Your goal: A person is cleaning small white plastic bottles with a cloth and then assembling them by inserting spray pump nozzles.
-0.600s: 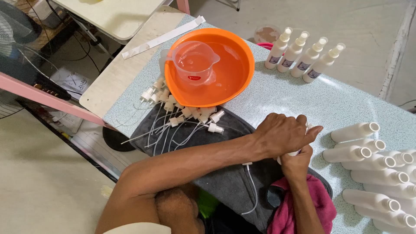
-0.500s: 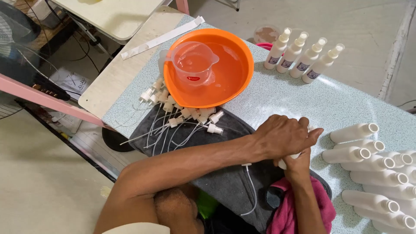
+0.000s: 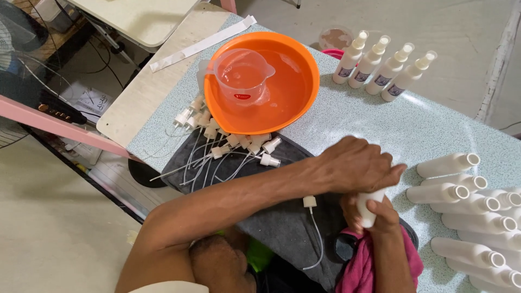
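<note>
The table (image 3: 380, 130), speckled pale blue, carries everything in view. An orange basin (image 3: 296, 103) sits at its far side with clear liquid and a clear measuring jug (image 3: 242, 73) standing in it. A dark grey towel (image 3: 282, 228) lies at the near edge. 4 capped white spray bottles (image 3: 382, 68) stand upright beyond the basin; a row of uncapped white bottles (image 3: 467, 190) lies on its side at the right. Loose spray pumps (image 3: 228, 144) with dip tubes are heaped on the towel just below the basin; 1 single pump (image 3: 310, 202) lies apart, near the wrists.

The left hand (image 3: 358, 165) is closed over the top of a small white bottle (image 3: 366, 209); the right hand (image 3: 374, 217) grips its body from beneath, over a pink cloth (image 3: 374, 266). Against the views 0.6 s and 0.5 s back, both hands sit in the same place with only a slight turn of the grip. Judged: a cap is being worked onto this bottle, not yet finished.
</note>
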